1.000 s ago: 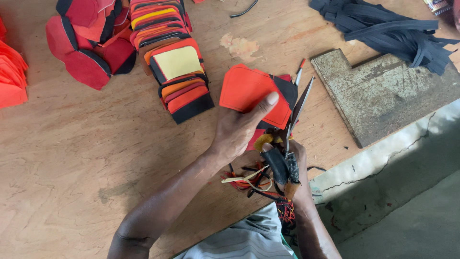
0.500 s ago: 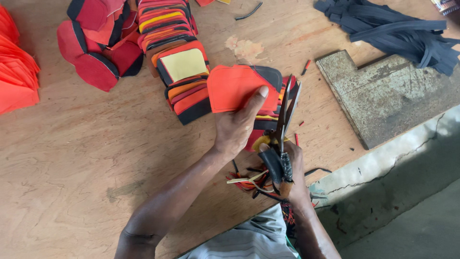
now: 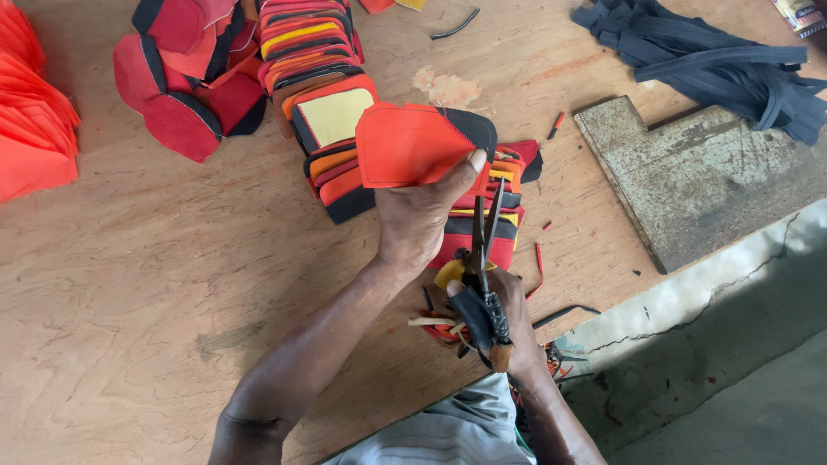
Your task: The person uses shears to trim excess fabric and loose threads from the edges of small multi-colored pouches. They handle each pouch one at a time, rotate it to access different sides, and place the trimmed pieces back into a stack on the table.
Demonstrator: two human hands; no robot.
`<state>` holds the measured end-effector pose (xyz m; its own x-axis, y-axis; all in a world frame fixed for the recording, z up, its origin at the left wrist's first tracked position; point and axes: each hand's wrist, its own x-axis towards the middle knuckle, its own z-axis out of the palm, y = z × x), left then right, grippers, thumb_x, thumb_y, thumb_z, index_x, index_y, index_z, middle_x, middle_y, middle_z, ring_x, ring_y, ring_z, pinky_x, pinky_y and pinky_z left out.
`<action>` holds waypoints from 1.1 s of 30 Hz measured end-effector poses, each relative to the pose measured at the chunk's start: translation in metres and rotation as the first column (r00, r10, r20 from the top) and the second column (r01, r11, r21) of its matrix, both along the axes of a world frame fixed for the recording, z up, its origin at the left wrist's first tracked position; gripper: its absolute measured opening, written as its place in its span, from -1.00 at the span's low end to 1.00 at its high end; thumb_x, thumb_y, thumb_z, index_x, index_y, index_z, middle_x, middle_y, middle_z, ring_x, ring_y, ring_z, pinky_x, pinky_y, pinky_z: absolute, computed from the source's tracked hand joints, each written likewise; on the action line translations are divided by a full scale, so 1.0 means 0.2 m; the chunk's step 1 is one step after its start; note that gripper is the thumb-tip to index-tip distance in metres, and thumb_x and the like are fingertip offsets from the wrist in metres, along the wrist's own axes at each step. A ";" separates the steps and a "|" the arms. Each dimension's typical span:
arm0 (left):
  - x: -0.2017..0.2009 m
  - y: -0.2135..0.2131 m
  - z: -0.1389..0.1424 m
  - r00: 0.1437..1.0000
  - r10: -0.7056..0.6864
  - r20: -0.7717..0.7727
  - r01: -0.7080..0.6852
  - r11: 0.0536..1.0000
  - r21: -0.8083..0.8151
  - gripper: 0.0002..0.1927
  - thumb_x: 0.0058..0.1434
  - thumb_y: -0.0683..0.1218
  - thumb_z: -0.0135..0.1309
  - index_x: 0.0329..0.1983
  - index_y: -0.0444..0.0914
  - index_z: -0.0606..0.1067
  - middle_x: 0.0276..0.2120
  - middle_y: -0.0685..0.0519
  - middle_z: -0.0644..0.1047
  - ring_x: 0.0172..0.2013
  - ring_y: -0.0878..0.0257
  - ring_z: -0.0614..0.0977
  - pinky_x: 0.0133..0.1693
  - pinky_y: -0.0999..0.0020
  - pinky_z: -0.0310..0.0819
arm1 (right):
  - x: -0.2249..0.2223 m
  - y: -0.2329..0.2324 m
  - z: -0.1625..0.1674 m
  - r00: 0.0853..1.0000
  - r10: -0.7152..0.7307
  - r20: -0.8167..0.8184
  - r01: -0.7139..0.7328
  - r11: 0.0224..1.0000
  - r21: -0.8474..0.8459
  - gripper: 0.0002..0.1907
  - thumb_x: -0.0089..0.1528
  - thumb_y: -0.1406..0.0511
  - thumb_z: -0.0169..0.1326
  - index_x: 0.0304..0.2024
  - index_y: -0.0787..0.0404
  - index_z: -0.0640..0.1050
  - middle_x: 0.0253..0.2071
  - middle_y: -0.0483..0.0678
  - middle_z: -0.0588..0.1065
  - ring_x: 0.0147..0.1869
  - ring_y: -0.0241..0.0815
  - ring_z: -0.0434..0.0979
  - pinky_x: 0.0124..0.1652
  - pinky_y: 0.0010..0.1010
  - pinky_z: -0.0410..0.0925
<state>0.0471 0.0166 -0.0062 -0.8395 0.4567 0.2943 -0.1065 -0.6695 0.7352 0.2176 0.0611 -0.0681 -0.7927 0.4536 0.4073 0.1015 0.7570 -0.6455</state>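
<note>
My left hand [image 3: 419, 222] grips a flat orange-red stitched piece [image 3: 412, 145] with a black edge, thumb pressed on its lower right corner. My right hand [image 3: 500, 314] holds a pair of scissors [image 3: 484, 258] by the wrapped handles, blades slightly apart and pointing up toward that piece's right edge. Under both hands lies a small stack of red, black and yellow cut pieces [image 3: 508, 194]. Thin trimmed strips [image 3: 435, 325] lie by my right wrist.
A long row of stacked orange, black and yellow pieces [image 3: 314, 69] runs up the wooden table [image 3: 129, 284]. Dark red pieces [image 3: 185, 86] and bright orange sheets [image 3: 34, 129] lie left. A rusty metal plate [image 3: 689, 181] and black straps [image 3: 715, 60] sit right.
My left hand has lifted the orange-red piece slightly leftward and turned it, and the scissors have come up so the blades now sit beside its right edge.
</note>
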 end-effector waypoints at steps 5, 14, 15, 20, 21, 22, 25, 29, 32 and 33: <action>-0.01 -0.01 0.00 0.999 -0.046 0.008 0.045 0.998 0.046 -0.70 0.25 -0.37 0.27 -0.01 -0.31 0.49 -0.16 0.08 0.57 -0.15 0.35 0.63 -0.02 0.38 0.61 | -0.01 -0.02 -0.04 0.988 -0.046 0.149 0.093 0.942 -0.323 -0.44 0.25 0.04 0.22 0.00 0.41 0.46 -0.13 0.13 0.48 -0.04 -0.01 0.53 -0.03 -0.21 0.38; -0.05 0.01 -0.03 0.994 -0.068 0.091 0.060 0.994 0.088 -0.85 0.34 -0.29 0.18 -0.05 -0.34 0.51 -0.17 0.03 0.58 -0.16 0.28 0.63 -0.07 0.33 0.58 | -0.07 0.02 0.13 0.997 0.019 0.077 0.025 0.847 -0.532 -0.60 0.30 0.10 0.15 -0.30 0.36 0.54 -0.47 -0.06 0.48 -0.38 -0.28 0.45 -0.35 -0.38 0.36; -0.06 0.01 -0.04 0.985 -0.126 0.118 0.114 0.988 0.107 -0.88 0.33 -0.26 0.16 -0.09 -0.32 0.50 -0.21 0.01 0.60 -0.21 0.23 0.68 -0.13 0.29 0.63 | -0.07 0.03 0.14 0.997 0.007 0.079 0.038 0.834 -0.550 -0.61 0.29 0.10 0.15 -0.30 0.35 0.55 -0.47 -0.07 0.50 -0.38 -0.31 0.48 -0.36 -0.41 0.37; -0.07 0.03 -0.07 0.992 -0.114 0.047 0.108 0.987 0.122 -0.88 0.33 -0.32 0.19 -0.10 -0.33 0.53 -0.22 0.01 0.60 -0.22 0.25 0.66 -0.09 0.30 0.61 | -0.06 0.03 0.15 0.997 0.017 0.074 0.029 0.815 -0.579 -0.61 0.28 0.10 0.15 -0.28 0.35 0.57 -0.48 -0.06 0.52 -0.41 -0.32 0.50 -0.38 -0.41 0.37; -0.07 0.04 -0.08 0.996 -0.078 0.046 0.073 0.993 0.097 -0.83 0.30 -0.35 0.22 -0.09 -0.33 0.53 -0.19 0.03 0.59 -0.18 0.27 0.65 -0.06 0.32 0.59 | -0.06 0.03 0.14 0.996 0.011 0.091 0.044 0.811 -0.583 -0.61 0.28 0.10 0.15 -0.29 0.36 0.57 -0.49 -0.06 0.52 -0.42 -0.32 0.49 -0.39 -0.41 0.36; -0.07 0.04 -0.09 0.998 -0.042 0.045 0.039 0.997 0.071 -0.78 0.27 -0.39 0.24 -0.08 -0.33 0.53 -0.17 0.05 0.58 -0.15 0.30 0.63 -0.04 0.34 0.57 | -0.06 0.03 0.13 0.994 0.016 0.109 0.049 0.823 -0.566 -0.61 0.28 0.10 0.15 -0.29 0.36 0.57 -0.50 -0.06 0.52 -0.43 -0.31 0.49 -0.39 -0.41 0.36; -0.09 0.06 -0.11 0.990 -0.057 0.131 0.051 0.997 0.052 -0.72 0.19 -0.41 0.25 -0.09 -0.31 0.53 -0.18 0.06 0.60 -0.16 0.31 0.65 -0.03 0.35 0.59 | -0.06 0.04 0.09 0.989 0.032 0.147 0.055 0.831 -0.553 -0.61 0.28 0.11 0.14 -0.28 0.38 0.57 -0.50 -0.05 0.54 -0.43 -0.30 0.52 -0.38 -0.39 0.39; -0.09 0.05 -0.11 0.988 -0.080 0.133 0.073 0.996 0.059 -0.75 0.20 -0.40 0.25 -0.10 -0.31 0.55 -0.18 0.05 0.62 -0.14 0.29 0.66 0.00 0.34 0.60 | -0.05 0.02 0.04 0.991 0.040 0.130 0.048 0.792 -0.609 -0.62 0.25 0.15 0.17 -0.17 0.40 0.55 -0.42 -0.03 0.55 -0.36 -0.29 0.61 -0.33 -0.37 0.47; -0.07 0.05 -0.11 0.989 -0.062 0.132 0.054 0.997 0.064 -0.75 0.20 -0.39 0.26 -0.10 -0.30 0.54 -0.18 0.07 0.61 -0.15 0.33 0.64 0.00 0.38 0.58 | -0.05 -0.02 0.02 0.999 0.011 -0.048 -0.022 0.973 -0.228 -0.54 0.31 0.16 0.17 -0.01 0.49 0.48 -0.21 0.11 0.50 -0.17 -0.13 0.56 -0.16 -0.30 0.42; -0.07 0.05 -0.11 0.991 -0.044 0.130 0.035 0.997 0.075 -0.73 0.20 -0.39 0.27 -0.10 -0.29 0.53 -0.18 0.09 0.59 -0.16 0.35 0.62 -0.02 0.40 0.56 | -0.05 -0.02 0.02 0.991 0.030 -0.128 -0.032 0.999 -0.012 -0.50 0.34 0.16 0.16 0.05 0.52 0.44 -0.12 0.17 0.48 -0.08 -0.06 0.53 -0.09 -0.27 0.39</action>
<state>0.0333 0.0269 -0.0274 -0.8548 0.4717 0.2163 -0.2263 -0.7139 0.6627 0.2077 0.0569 -0.0641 -0.7482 0.4359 0.5001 -0.0064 0.7491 -0.6624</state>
